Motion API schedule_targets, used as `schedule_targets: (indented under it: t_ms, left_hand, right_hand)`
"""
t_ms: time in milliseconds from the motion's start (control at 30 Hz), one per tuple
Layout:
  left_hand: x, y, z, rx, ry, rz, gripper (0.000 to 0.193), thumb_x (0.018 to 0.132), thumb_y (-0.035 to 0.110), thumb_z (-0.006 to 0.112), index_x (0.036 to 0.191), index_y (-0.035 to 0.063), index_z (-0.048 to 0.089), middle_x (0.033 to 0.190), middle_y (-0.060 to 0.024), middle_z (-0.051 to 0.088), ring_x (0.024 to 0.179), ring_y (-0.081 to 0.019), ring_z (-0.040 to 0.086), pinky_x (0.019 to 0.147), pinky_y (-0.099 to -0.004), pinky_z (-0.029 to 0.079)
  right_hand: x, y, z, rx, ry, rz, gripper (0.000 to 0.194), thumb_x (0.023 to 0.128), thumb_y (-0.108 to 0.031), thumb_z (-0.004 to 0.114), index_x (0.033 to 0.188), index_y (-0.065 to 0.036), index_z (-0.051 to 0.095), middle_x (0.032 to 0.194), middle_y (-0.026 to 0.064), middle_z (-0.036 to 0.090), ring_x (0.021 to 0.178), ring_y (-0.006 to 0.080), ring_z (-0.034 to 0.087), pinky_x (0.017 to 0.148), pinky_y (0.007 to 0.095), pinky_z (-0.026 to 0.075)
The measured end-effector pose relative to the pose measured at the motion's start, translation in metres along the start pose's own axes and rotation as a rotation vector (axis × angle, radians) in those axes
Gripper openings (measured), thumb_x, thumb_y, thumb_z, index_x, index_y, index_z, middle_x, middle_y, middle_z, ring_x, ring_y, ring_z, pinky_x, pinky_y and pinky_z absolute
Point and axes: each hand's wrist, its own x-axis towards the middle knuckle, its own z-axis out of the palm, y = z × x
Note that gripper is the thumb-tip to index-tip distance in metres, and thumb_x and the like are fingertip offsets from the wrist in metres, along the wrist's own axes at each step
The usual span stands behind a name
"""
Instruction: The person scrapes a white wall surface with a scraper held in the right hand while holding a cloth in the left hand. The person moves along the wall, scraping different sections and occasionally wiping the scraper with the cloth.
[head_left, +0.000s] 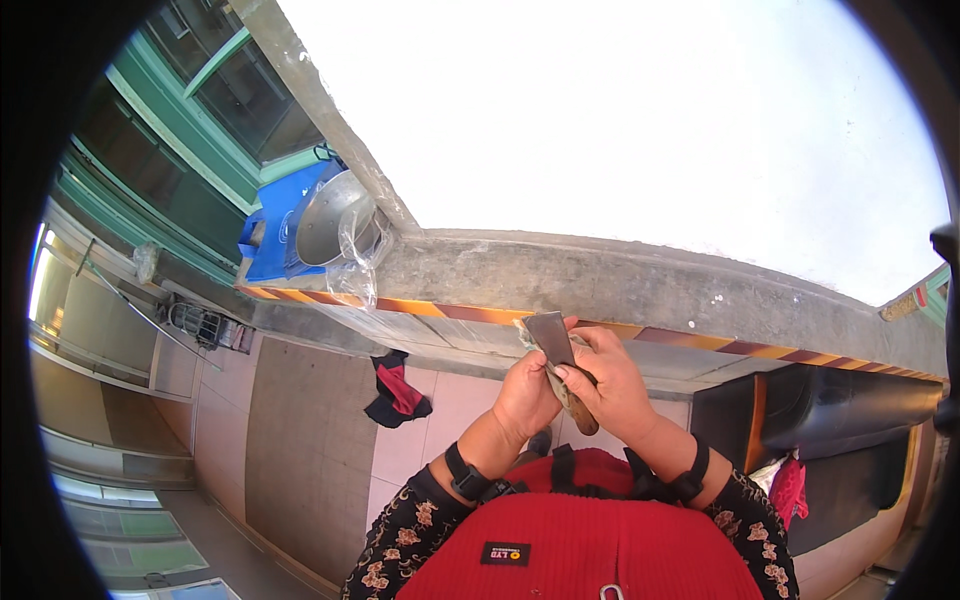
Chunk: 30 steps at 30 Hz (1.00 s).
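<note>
Both hands meet in front of my chest, beside the striped edge of a concrete ledge. My right hand (611, 379) holds a flat, dark metal blade (551, 337) with a brown, wooden-looking handle (583, 418); it looks like a knife or a scraper, I cannot tell which. The blade's wide end points away from me. My left hand (525, 397) is closed around a pale, crumpled cloth or wrapping (527, 335) that lies along the blade's left side. Part of it is hidden between the hands.
The concrete ledge (525, 274) runs across in front. On its left end stand a metal pan (322, 225), a blue bag (270, 217) and clear plastic (356, 281). A black and red cloth (397, 390) lies on the floor. A black padded seat (840, 409) is at the right.
</note>
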Motion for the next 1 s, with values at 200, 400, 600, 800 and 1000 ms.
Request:
schedule_targets:
  t_ms: [200, 400, 600, 800, 1000]
  left_hand:
    - [-0.003, 0.013, 0.018, 0.375, -0.013, 0.057, 0.043, 0.100, 0.028, 0.057, 0.136, 0.0070, 0.047, 0.128, -0.0040, 0.055, 0.123, -0.0161, 0.049, 0.103, -0.0332, 0.040]
    - [-0.012, 0.005, 0.029, 0.898, 0.004, 0.161, 0.035, 0.093, 0.005, 0.066, 0.121, 0.0045, 0.045, 0.113, -0.0054, 0.054, 0.102, -0.0139, 0.057, 0.090, -0.0287, 0.048]
    - [-0.008, -0.012, 0.024, 1.023, 0.011, 0.198, 0.035, 0.091, -0.001, 0.062, 0.120, 0.0010, 0.042, 0.111, -0.0097, 0.054, 0.099, -0.0147, 0.059, 0.085, -0.0291, 0.052]
    - [-0.024, 0.012, 0.013, 0.935, -0.001, 0.012, 0.041, 0.090, -0.007, 0.054, 0.129, 0.0040, 0.044, 0.118, -0.0089, 0.056, 0.102, -0.0143, 0.061, 0.087, -0.0296, 0.051]
    - [-0.051, 0.055, 0.002, 0.817, 0.104, 0.038, 0.049, 0.091, -0.006, 0.053, 0.138, 0.0046, 0.042, 0.111, -0.0117, 0.062, 0.082, -0.0166, 0.066, 0.069, -0.0291, 0.056]
  right_hand:
    - [0.006, 0.006, -0.020, 0.035, 0.291, 0.111, 0.017, 0.092, -0.015, 0.065, 0.097, 0.001, 0.067, 0.098, 0.0148, 0.061, 0.087, 0.0297, 0.060, 0.075, 0.0365, 0.049]
    - [0.008, 0.010, -0.021, 0.088, 0.493, 0.169, 0.013, 0.090, -0.009, 0.067, 0.092, 0.003, 0.064, 0.091, 0.0133, 0.057, 0.079, 0.0249, 0.055, 0.072, 0.0336, 0.046]
    - [0.003, 0.008, -0.015, 0.142, 0.215, 0.225, 0.021, 0.087, -0.015, 0.072, 0.099, 0.002, 0.068, 0.096, 0.0104, 0.057, 0.085, 0.0216, 0.056, 0.076, 0.0324, 0.046]
    - [0.003, 0.021, -0.032, 0.211, 0.116, 0.274, 0.029, 0.084, -0.014, 0.073, 0.111, -0.005, 0.071, 0.092, 0.0088, 0.059, 0.087, 0.0226, 0.060, 0.078, 0.0323, 0.048]
    - [-0.017, 0.052, -0.084, 0.073, 0.390, 0.293, 0.029, 0.084, -0.003, 0.070, 0.112, -0.007, 0.072, 0.095, 0.0075, 0.064, 0.091, 0.0204, 0.062, 0.084, 0.0302, 0.048]
